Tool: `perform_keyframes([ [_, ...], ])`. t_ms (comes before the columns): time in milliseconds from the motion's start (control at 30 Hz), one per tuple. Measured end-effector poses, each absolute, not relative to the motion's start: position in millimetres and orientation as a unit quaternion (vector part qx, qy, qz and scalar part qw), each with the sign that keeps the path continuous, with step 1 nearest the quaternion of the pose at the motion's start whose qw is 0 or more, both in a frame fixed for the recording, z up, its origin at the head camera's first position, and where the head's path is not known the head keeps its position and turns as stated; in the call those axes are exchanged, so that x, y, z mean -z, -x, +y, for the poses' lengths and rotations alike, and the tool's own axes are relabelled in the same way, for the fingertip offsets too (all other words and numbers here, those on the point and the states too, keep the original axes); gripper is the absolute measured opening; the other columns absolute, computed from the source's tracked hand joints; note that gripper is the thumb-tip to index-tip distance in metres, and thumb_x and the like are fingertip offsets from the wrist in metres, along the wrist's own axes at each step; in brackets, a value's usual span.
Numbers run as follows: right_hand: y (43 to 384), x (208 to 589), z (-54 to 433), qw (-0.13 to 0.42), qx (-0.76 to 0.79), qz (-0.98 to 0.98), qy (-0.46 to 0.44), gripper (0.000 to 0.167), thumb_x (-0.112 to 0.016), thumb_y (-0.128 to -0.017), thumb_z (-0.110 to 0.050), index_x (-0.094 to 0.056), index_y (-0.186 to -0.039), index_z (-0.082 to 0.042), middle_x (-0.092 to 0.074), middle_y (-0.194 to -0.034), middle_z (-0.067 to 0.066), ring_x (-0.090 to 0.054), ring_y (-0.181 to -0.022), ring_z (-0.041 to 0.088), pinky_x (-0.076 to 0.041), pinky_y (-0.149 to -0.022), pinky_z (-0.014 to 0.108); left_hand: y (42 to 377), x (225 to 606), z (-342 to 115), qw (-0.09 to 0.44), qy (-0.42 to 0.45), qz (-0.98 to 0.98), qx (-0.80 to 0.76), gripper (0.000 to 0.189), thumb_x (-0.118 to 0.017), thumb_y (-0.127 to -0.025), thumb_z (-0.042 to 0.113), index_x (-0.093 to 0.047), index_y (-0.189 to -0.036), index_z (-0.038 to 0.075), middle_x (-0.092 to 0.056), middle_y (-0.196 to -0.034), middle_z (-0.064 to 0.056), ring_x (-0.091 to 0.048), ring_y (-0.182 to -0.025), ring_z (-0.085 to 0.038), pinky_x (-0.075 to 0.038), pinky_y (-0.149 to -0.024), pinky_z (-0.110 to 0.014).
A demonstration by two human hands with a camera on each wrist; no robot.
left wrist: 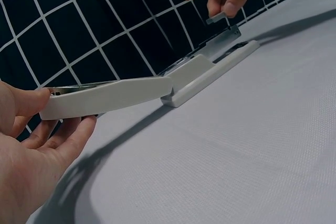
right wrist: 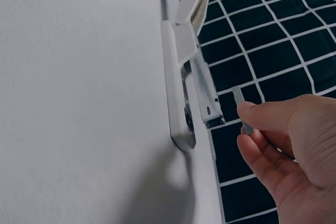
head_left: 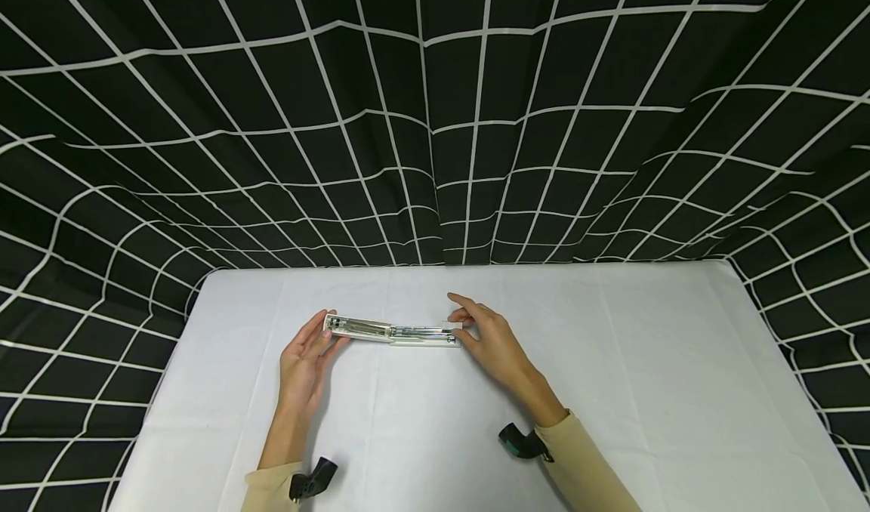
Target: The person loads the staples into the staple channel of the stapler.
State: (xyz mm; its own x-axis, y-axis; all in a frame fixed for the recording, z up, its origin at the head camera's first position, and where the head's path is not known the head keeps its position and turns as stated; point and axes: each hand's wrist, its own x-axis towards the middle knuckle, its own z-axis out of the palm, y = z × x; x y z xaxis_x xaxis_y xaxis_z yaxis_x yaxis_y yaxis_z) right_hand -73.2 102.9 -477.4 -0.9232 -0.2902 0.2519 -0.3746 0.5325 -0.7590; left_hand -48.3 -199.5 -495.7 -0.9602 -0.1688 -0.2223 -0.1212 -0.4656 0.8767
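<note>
White, likely light and stiff, the stapler suits your left hand's nine-o'clock grip; your right hand pinches a grey strip at three.

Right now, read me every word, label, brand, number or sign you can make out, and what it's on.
None can be read.
Stapler: no lettering seen on its white shell; metal parts too small to tell.
Strip: none seen.
Wrist cameras: too small to tell.
Curtain: only grid lines.
</note>
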Motion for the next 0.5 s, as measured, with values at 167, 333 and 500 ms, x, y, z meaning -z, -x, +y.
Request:
perform_keyframes([
  [167, 73.4, 479.7, 98.5, 0.047, -0.44, -0.875, -0.197, 0.059, -0.074, -0.081, 0.009, -0.056, -0.136, -0.006, -0.07, -0.099, 0.002, -0.063, -0.089, 0.014, -0.058, -0.08, 0.029, 48.9, 496.0, -198.9, 0.016, -0.139, -0.516, 0.845, 0.045, -0.045, -0.1, -0.008, -0.036, -0.144, -0.009, -0.052, -0.133, -0.009, -0.052, -0.126, -0.016, -0.05, -0.104, -0.036],
  [333, 73.5, 482.4, 95.8, 0.037, -0.444, -0.875, -0.188, 0.061, -0.073, -0.082, 0.009, -0.054, -0.138, -0.006, -0.07, -0.098, 0.002, -0.063, -0.09, 0.016, -0.058, -0.08, 0.028, 48.2, 496.8, -199.1, 0.012, -0.136, -0.518, 0.844, 0.045, -0.043, -0.101, -0.008, -0.035, -0.145, -0.008, -0.047, -0.138, -0.013, -0.051, -0.127, -0.016, -0.05, -0.104, -0.036],
  [500, 73.3, 486.1, 94.3, 0.037, -0.442, -0.876, -0.19, 0.061, -0.074, -0.081, 0.009, -0.055, -0.136, -0.006, -0.07, -0.098, 0.002, -0.064, -0.09, 0.018, -0.059, -0.081, 0.031, 47.7, 496.8, -199.7, 0.009, -0.135, -0.513, 0.848, 0.045, -0.042, -0.101, -0.008, -0.034, -0.145, -0.008, -0.042, -0.142, -0.016, -0.05, -0.128, -0.016, -0.049, -0.105, -0.036],
])
